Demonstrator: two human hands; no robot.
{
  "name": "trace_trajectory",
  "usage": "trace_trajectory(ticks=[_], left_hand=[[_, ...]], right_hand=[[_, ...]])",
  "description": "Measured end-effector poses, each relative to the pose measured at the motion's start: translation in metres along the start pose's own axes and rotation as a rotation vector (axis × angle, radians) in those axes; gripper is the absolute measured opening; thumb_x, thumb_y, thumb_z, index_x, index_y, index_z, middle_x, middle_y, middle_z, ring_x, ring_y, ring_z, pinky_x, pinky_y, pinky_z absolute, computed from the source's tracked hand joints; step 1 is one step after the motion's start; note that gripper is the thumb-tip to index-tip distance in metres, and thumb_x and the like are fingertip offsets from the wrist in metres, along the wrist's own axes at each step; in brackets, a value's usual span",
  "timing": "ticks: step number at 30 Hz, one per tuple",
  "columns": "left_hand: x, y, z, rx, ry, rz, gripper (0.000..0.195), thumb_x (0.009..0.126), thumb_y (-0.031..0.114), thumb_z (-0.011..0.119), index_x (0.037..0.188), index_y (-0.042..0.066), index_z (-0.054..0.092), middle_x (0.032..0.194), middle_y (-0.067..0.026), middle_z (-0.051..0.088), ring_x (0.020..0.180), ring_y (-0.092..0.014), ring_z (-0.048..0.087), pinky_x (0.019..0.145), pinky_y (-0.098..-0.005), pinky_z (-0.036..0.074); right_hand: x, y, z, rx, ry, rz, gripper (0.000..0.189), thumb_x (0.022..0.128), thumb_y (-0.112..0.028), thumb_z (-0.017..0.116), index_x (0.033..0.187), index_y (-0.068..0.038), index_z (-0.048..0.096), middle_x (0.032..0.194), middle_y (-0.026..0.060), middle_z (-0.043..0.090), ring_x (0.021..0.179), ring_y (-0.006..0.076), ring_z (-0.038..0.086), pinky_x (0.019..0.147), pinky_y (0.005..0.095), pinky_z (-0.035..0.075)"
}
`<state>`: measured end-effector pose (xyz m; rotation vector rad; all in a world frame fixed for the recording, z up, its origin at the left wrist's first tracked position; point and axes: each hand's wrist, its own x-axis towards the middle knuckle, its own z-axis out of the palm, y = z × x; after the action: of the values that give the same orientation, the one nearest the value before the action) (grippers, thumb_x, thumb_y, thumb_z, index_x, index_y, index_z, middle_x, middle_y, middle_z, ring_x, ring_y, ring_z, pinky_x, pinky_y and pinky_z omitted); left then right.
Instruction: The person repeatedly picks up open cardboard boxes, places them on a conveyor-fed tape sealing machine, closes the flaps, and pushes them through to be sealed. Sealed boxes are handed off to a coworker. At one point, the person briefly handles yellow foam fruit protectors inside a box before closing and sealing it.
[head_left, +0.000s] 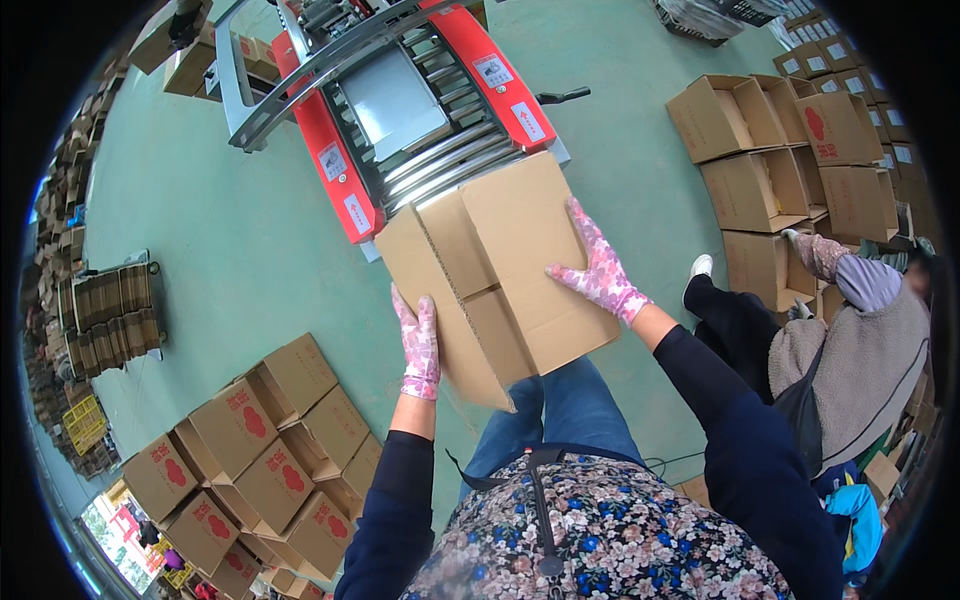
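Note:
Between my two gloved hands is a brown corrugated cardboard box (540, 277), its flaps folded inward with a gap between them. My left hand (418, 341), in a pink patterned glove, presses against the box's left side. On the right side, my right hand (600, 270) grips the box with its thumb lying over the wide flap. The far edge of the box overlaps the near end of a roller conveyor (442, 161) with red side rails. Whether the box rests on the rollers cannot be told. Its underside is hidden.
A metal frame (322, 75) crosses the conveyor, and a black crank handle (564, 96) sticks out at its right. Open cartons (270, 450) are stacked at lower left, more cartons (757, 187) at right. A person (847, 360) reaches into those. A cart of flat cardboard (112, 319) stands left.

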<state>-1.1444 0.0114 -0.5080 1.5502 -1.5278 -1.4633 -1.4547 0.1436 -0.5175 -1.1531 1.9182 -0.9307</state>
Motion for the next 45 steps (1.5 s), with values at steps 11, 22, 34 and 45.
trace_trajectory(ticks=[11, 22, 34, 45], left_hand=[[-0.001, 0.013, 0.006, 0.208, 0.19, -0.16, 0.114, 0.085, 0.035, 0.086, 0.162, -0.007, 0.013, 0.158, -0.0285, 0.039, 0.144, -0.035, 0.045, 0.119, -0.0397, 0.037], [0.018, 0.034, 0.031, 0.172, 0.169, -0.135, 0.116, 0.084, 0.032, 0.088, 0.162, -0.007, 0.011, 0.158, -0.0278, 0.038, 0.145, -0.034, 0.043, 0.119, -0.0389, 0.036], [0.02, 0.034, 0.029, 0.162, 0.12, -0.175, 0.115, 0.085, 0.024, 0.086, 0.163, -0.007, 0.008, 0.164, -0.0262, 0.027, 0.151, -0.034, 0.032, 0.124, -0.0408, 0.029], [0.024, 0.033, 0.026, 0.018, 0.112, -0.231, 0.115, 0.083, 0.017, 0.087, 0.164, -0.004, 0.008, 0.164, -0.0234, 0.027, 0.15, -0.03, 0.033, 0.123, -0.0401, 0.03]], right_hand=[[0.015, -0.031, 0.017, -0.092, -0.192, 0.023, 0.113, 0.082, -0.04, 0.085, 0.168, -0.018, 0.014, 0.171, 0.0132, 0.021, 0.158, 0.0351, 0.019, 0.126, 0.0462, 0.03], [0.042, -0.023, -0.005, -0.096, -0.142, 0.01, 0.111, 0.08, -0.036, 0.086, 0.167, -0.016, 0.02, 0.17, 0.0161, 0.024, 0.158, 0.0381, 0.02, 0.126, 0.0493, 0.029], [0.042, -0.039, -0.015, -0.141, -0.217, 0.049, 0.106, 0.079, -0.035, 0.085, 0.165, -0.016, 0.027, 0.168, 0.0256, 0.021, 0.157, 0.0439, 0.019, 0.123, 0.0503, 0.035], [0.04, -0.021, -0.014, -0.102, -0.226, -0.011, 0.112, 0.074, -0.039, 0.092, 0.165, -0.017, 0.029, 0.169, 0.0265, 0.014, 0.156, 0.0461, 0.022, 0.122, 0.0538, 0.034]])
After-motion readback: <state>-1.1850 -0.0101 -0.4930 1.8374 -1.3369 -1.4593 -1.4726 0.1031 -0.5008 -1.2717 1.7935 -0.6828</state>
